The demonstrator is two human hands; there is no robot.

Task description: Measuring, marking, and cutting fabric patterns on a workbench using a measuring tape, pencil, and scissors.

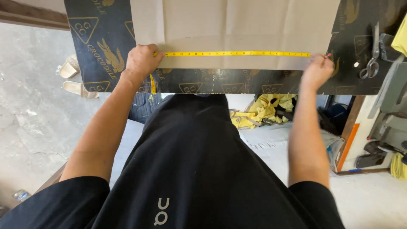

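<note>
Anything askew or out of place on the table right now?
Nothing stands out. The yellow tape measure lies straight along the brown paper, pinned by the left hand and right hand. Scissors lie flat on the dark table.

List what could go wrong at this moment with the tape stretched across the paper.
The left hand alone pins the yellow tape measure at one end; if it slips, the reading shifts. The brown paper lies loose on the dark board and may slide. The right hand looks blurred at the paper's edge, so a mark made there could be off.
</note>
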